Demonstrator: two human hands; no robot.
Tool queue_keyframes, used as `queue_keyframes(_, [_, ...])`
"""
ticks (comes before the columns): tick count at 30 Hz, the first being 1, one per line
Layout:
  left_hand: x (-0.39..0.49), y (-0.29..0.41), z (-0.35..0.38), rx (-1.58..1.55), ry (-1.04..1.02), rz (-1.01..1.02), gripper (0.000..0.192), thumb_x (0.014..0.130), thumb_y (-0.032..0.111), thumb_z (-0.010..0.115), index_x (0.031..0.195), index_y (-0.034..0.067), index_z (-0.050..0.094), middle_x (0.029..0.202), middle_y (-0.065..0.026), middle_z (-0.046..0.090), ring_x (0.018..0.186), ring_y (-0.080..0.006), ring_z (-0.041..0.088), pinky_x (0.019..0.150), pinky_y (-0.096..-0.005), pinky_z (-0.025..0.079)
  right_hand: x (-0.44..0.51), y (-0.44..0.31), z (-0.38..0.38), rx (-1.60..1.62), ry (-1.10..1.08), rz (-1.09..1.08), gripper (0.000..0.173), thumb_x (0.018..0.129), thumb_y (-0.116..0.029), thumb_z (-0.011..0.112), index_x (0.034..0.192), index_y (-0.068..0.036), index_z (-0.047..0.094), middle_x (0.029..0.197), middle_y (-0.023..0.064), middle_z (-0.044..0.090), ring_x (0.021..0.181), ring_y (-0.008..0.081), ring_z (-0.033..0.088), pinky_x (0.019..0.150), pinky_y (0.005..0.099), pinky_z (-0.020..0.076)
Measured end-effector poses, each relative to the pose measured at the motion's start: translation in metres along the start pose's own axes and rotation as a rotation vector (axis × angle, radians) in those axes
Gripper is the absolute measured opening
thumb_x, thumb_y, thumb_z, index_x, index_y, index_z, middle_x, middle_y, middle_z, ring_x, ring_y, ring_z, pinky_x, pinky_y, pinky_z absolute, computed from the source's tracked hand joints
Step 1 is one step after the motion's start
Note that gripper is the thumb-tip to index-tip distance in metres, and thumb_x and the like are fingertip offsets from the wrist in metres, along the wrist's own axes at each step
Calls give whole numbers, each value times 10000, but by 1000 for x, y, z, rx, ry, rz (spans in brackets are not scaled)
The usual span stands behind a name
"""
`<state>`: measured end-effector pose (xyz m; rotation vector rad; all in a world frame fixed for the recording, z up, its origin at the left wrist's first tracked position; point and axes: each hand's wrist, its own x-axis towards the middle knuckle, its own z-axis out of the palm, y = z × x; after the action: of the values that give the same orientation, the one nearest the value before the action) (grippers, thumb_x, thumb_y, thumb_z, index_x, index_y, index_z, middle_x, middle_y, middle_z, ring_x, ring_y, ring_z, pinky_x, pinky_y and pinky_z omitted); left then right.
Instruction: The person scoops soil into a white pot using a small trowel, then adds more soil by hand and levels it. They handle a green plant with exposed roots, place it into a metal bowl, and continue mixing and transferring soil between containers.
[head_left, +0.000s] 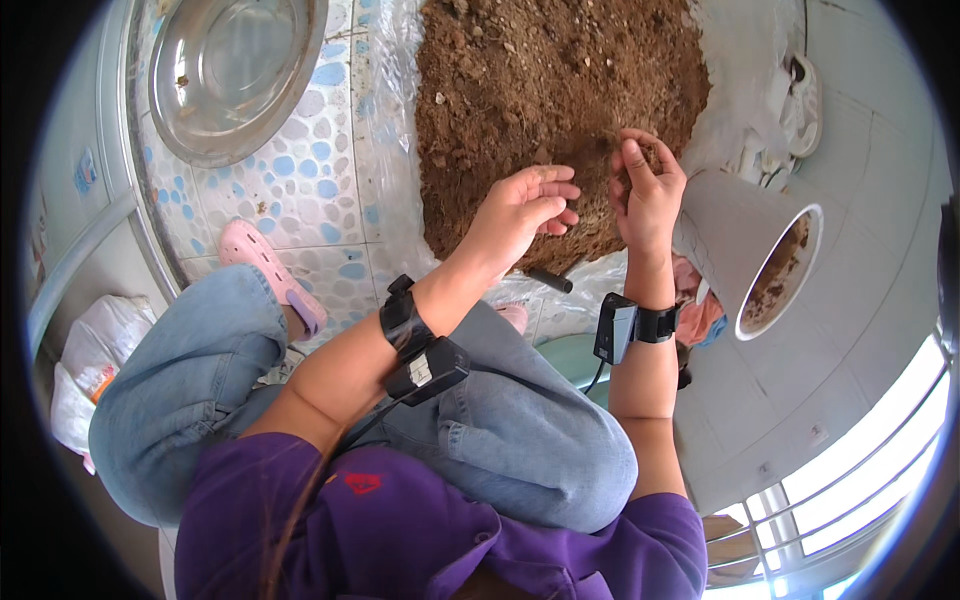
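A broad heap of brown soil (517, 90) lies on clear plastic sheeting in front of me. My left hand (529, 201) is over the near part of the soil, fingers slightly curled and apart, with nothing in it. To its right, my right hand (646, 180) is raised over the soil's right side, thumb and fingers pinched around a small brownish clump that looks like soil with thin roots. A dark short handle (550, 280) sticks out from the near edge of the soil; what it belongs to is hidden.
A white bucket (724, 247) with soil inside lies tilted at the right. A clear basin (225, 146) stands on the pebble-patterned tiles at the upper left. Plastic sheeting (397, 150) borders the soil. White shoes (802, 112) are at the upper right, and a white plastic bag (105, 341) is at the far left.
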<state>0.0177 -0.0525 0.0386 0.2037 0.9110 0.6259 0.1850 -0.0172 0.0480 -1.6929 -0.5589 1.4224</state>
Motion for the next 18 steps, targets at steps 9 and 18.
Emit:
queue_keyframes(9, [-1, -21, 4, 49, -10, 16, 266, 900, 105, 568, 1146, 6, 542, 1031, -66, 620, 850, -135, 604, 766, -254, 474, -34, 30, 10, 363, 43, 142, 357, 977, -311, 450, 844, -7, 583, 656, 42, 540, 525, 112, 487, 449, 218, 356])
queue_keyframes(18, [0, -30, 0, 42, 84, -17, 214, 870, 66, 599, 1073, 14, 553, 950, -54, 604, 802, -134, 600, 723, -243, 483, -40, 31, -10, 121, -64, 139, 160, 923, -109, 570, 1012, 21, 596, 683, -6, 539, 503, 63, 455, 413, 213, 342])
